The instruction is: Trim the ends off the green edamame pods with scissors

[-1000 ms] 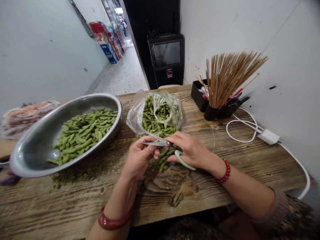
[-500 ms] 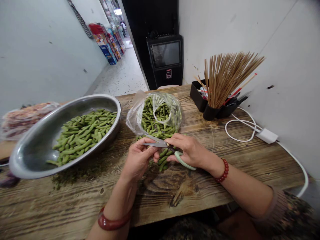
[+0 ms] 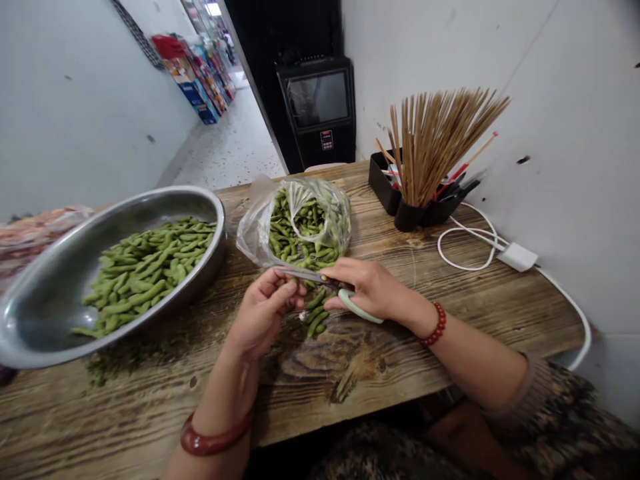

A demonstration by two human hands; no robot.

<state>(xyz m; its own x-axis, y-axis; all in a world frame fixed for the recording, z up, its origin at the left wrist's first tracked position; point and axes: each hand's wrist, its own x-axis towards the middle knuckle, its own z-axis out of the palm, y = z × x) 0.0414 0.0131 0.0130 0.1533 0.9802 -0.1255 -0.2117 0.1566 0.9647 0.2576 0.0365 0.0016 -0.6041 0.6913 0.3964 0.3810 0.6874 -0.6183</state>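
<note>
My right hand [image 3: 367, 283] is closed around scissors [image 3: 357, 307] with a pale green handle. Their blades point left and lie nearly together, just over the fingertips of my left hand [image 3: 265, 303]. Its thumb and fingers are pinched; whatever they hold is hidden. Several green soybean pods [image 3: 316, 320] lie on the wooden table below and between my hands. Right behind them, a clear plastic bag [image 3: 255, 230] lies open with many pods inside. To the left, a large oval metal basin [image 3: 65, 300] sits tilted, holding a heap of trimmed-looking pods [image 3: 150, 270].
Small green scraps [image 3: 135, 353] litter the table beside the basin. A black organizer [image 3: 384, 183] with bamboo skewers [image 3: 425, 147] and pens stands at the back right, near a white cable with an adapter [image 3: 519, 257]. A bag of pinkish food [image 3: 35, 237] lies far left.
The scissor blades, apart before, have come nearly together by my left fingertips. Everything has shifted somewhat left and up in view as the camera turned.
</note>
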